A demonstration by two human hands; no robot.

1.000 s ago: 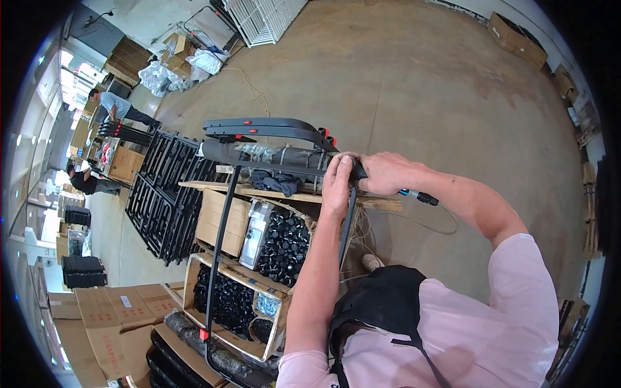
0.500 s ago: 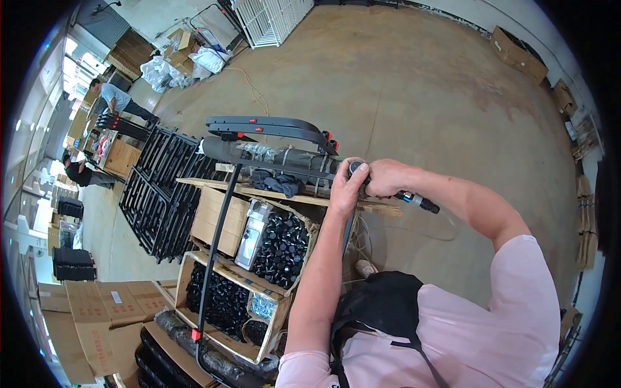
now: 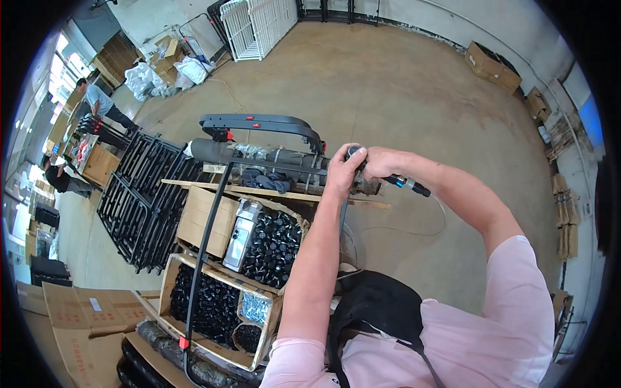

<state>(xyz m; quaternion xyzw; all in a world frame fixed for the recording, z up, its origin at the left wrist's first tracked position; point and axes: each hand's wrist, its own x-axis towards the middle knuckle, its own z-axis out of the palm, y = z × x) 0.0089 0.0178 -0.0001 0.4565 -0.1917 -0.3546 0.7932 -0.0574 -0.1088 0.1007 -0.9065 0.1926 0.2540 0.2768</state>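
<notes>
Concrete workshop floor [image 3: 414,84] beyond. Left hand [image 3: 341,173] clamps the grey wrapped tube [image 3: 259,154]; right hand [image 3: 381,161] grips a pneumatic driver [image 3: 404,183] at its right end. Risk: driver slipping off, tube rolling toward cardboard boxes [image 3: 200,213].

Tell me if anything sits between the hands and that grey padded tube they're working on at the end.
Nothing visible does. The left hand rests directly on the end of the grey padded tube, and the right hand grips a slim tool pressed against that same end. The dark cloth lies further along, clear of both hands.
</notes>
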